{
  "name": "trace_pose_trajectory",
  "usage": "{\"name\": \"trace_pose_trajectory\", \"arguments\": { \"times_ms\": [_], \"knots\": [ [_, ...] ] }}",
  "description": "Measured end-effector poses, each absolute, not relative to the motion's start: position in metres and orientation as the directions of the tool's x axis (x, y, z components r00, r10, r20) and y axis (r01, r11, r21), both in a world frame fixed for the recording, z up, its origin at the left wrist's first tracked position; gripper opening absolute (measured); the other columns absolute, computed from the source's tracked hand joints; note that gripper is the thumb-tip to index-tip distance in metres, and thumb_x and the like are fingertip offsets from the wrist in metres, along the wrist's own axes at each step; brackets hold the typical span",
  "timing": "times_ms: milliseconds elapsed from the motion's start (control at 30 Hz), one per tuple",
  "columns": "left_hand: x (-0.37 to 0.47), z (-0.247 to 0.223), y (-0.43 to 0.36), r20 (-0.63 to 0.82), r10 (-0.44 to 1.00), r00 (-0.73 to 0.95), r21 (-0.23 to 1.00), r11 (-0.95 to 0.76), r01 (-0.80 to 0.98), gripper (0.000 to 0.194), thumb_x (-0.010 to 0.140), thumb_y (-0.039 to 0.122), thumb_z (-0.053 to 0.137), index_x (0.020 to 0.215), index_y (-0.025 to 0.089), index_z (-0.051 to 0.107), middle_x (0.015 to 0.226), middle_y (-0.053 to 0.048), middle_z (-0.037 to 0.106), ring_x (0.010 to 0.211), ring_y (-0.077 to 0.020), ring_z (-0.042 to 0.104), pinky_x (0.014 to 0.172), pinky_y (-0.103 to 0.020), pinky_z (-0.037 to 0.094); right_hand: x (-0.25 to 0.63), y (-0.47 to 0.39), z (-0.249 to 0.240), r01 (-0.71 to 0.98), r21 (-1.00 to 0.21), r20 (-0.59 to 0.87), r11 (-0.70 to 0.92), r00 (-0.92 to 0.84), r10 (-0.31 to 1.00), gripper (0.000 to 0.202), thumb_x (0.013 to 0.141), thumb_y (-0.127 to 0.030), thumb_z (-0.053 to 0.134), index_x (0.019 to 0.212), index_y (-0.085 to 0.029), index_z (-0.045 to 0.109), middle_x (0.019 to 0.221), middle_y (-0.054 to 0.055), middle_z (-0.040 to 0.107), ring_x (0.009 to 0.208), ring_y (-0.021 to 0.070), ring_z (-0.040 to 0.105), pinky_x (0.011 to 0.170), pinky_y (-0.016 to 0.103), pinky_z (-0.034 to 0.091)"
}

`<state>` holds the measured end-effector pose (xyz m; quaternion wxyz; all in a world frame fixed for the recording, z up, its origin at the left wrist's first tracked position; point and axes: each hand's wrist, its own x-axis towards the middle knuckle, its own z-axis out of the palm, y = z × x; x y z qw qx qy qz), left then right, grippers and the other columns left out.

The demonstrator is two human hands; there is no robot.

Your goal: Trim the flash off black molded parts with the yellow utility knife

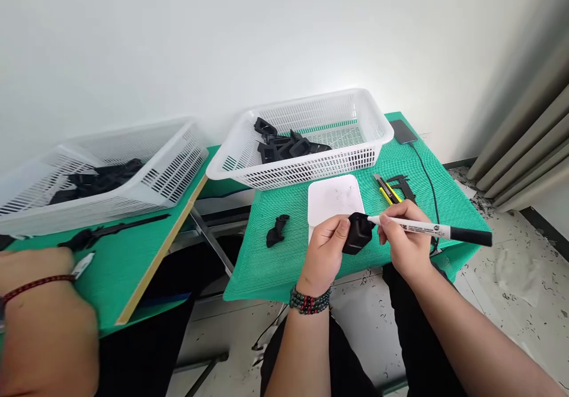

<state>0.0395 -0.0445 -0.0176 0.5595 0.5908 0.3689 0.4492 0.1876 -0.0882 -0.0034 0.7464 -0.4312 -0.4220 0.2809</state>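
Note:
My left hand (326,247) grips a small black plastic part (358,234) above the near edge of the green-covered table. In my right hand (406,237) is a white whiteboard marker (422,227), its black cap stuck on the back end. The marker's tip meets the upper right edge of the black part, or sits very close to it. Just behind my hands lies a white square tray-like pad (335,198) with dark specks on it. Another twisted black part (278,231) rests on the green cover to the left.
A white basket (311,172) with several black parts stands at the back. A yellow utility knife (387,189), a black caliper (403,188) and a cabled dark flat device (403,131) lie right. At left, a co-worker's arm (48,326) reaches over another table with a second basket (169,172).

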Motion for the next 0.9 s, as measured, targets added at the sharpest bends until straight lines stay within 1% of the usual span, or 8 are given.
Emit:
{"name": "trace_pose_trajectory", "arguments": {
  "times_ms": [233,333,400,467,533,667,767,900],
  "knots": [
    [0.041,-0.013,-0.047,0.127,0.932,0.339,0.992,-0.115,-0.057,0.046,0.090,0.062,0.066,0.083,0.018,0.078,0.068,-0.003,0.061,0.067,-0.0187,0.054,0.062,-0.028,0.045,0.193,-0.089,-0.005,0.115,-0.903,0.418,0.415,0.469,0.778,0.018,0.086,-0.023,0.065,0.069,-0.023,0.059,0.056,-0.003,0.056,0.050,0.0151,0.053,0.050,0.030,0.044],
    [0.042,-0.014,-0.047,0.116,0.943,0.312,0.990,-0.084,-0.114,0.046,0.087,0.062,0.069,0.077,0.018,0.076,0.066,-0.004,0.059,0.063,-0.0177,0.050,0.057,-0.028,0.041,0.194,-0.089,-0.005,0.379,-0.805,0.593,0.456,0.525,0.610,0.005,0.089,-0.023,0.067,0.085,-0.025,0.068,0.072,0.002,0.066,0.067,0.0210,0.065,0.066,0.038,0.054],
    [0.043,-0.015,-0.047,0.090,0.951,0.296,0.987,-0.044,-0.157,0.046,0.086,0.062,0.071,0.071,0.018,0.072,0.064,-0.002,0.054,0.060,-0.0155,0.044,0.054,-0.027,0.036,0.194,-0.088,-0.005,0.487,-0.742,0.669,0.461,0.583,0.460,0.007,0.091,-0.023,0.066,0.096,-0.026,0.071,0.083,0.005,0.069,0.077,0.0236,0.068,0.075,0.043,0.057],
    [0.046,-0.015,-0.048,0.074,0.960,0.271,0.980,-0.019,-0.197,0.048,0.086,0.060,0.072,0.065,0.018,0.065,0.062,0.000,0.050,0.058,-0.0133,0.040,0.053,-0.026,0.034,0.194,-0.087,-0.006,0.471,-0.757,0.649,0.454,0.625,0.434,0.008,0.094,-0.024,0.063,0.098,-0.025,0.069,0.082,0.005,0.068,0.076,0.0231,0.068,0.073,0.042,0.057],
    [0.050,-0.014,-0.048,0.047,0.974,0.222,0.965,0.013,-0.262,0.048,0.084,0.061,0.075,0.065,0.018,0.064,0.062,0.001,0.051,0.059,-0.0123,0.041,0.054,-0.025,0.036,0.193,-0.087,-0.008,0.401,-0.797,0.597,0.452,0.636,0.488,0.006,0.095,-0.025,0.062,0.097,-0.024,0.068,0.080,0.004,0.066,0.072,0.0216,0.066,0.067,0.039,0.055],
    [0.055,-0.014,-0.045,-0.096,0.985,0.146,0.883,0.152,-0.445,0.041,0.075,0.056,0.085,0.090,0.018,0.077,0.085,-0.004,0.072,0.076,-0.0170,0.063,0.067,-0.026,0.051,0.191,-0.091,-0.009,0.328,-0.806,0.581,0.492,0.597,0.553,0.006,0.095,-0.024,0.063,0.097,-0.024,0.068,0.080,0.003,0.066,0.070,0.0203,0.065,0.064,0.036,0.053],
    [0.057,-0.014,-0.043,-0.149,0.974,0.169,0.785,0.220,-0.579,0.038,0.077,0.043,0.086,0.106,0.019,0.078,0.110,-0.008,0.077,0.098,-0.0213,0.071,0.080,-0.029,0.056,0.187,-0.097,-0.008,0.301,-0.797,0.594,0.524,0.548,0.589,0.007,0.095,-0.023,0.062,0.099,-0.024,0.068,0.077,0.002,0.065,0.066,0.0186,0.062,0.060,0.034,0.051],
    [0.058,-0.014,-0.043,-0.187,0.953,0.237,0.665,0.300,-0.684,0.033,0.080,0.037,0.082,0.107,0.019,0.077,0.108,-0.007,0.078,0.094,-0.0203,0.073,0.079,-0.030,0.058,0.178,-0.105,-0.003,0.245,-0.788,0.611,0.565,0.426,0.667,0.007,0.094,-0.022,0.061,0.096,-0.023,0.067,0.067,0.000,0.062,0.058,0.0166,0.059,0.054,0.031,0.048]
  ]
}}
